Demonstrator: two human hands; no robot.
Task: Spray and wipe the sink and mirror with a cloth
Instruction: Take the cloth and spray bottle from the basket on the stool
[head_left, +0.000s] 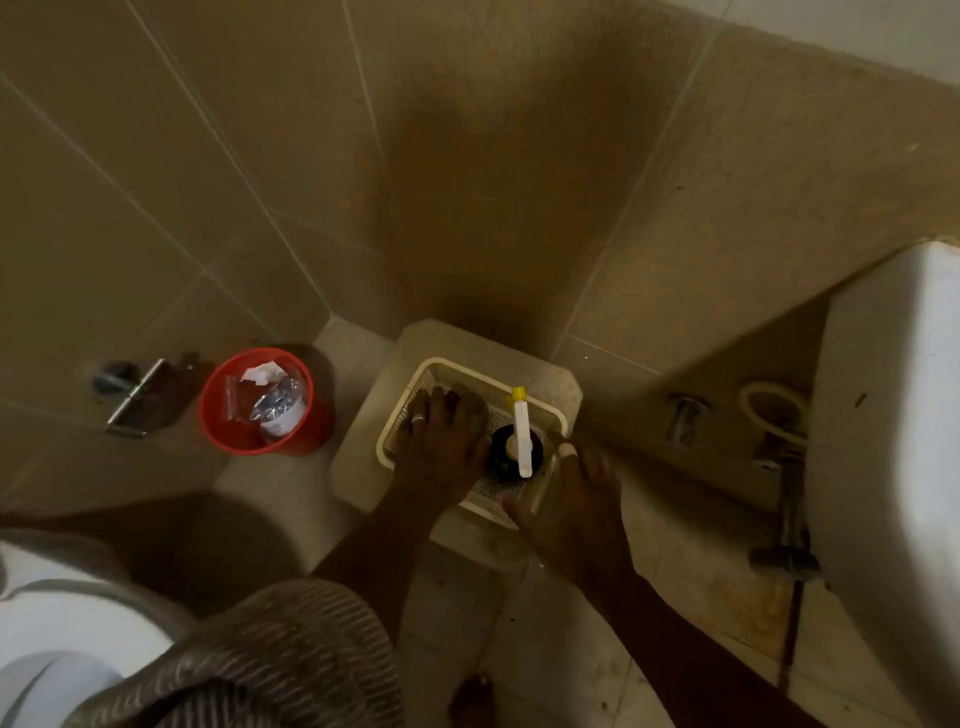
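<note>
Beige-tiled bathroom corner; on its low step sits a cream perforated plastic basket (400, 426) holding a dark spray bottle with white-and-yellow nozzle (520, 434); left hand (441, 441) spread flat inside the basket; right hand (566, 499) loosely open at its rim; red waste bucket (218, 415) nearby; white sink (893, 415) right.

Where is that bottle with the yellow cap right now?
The bottle with the yellow cap stands in the cream basket on a low step in the floor corner, between the left hand and right hand.
</note>
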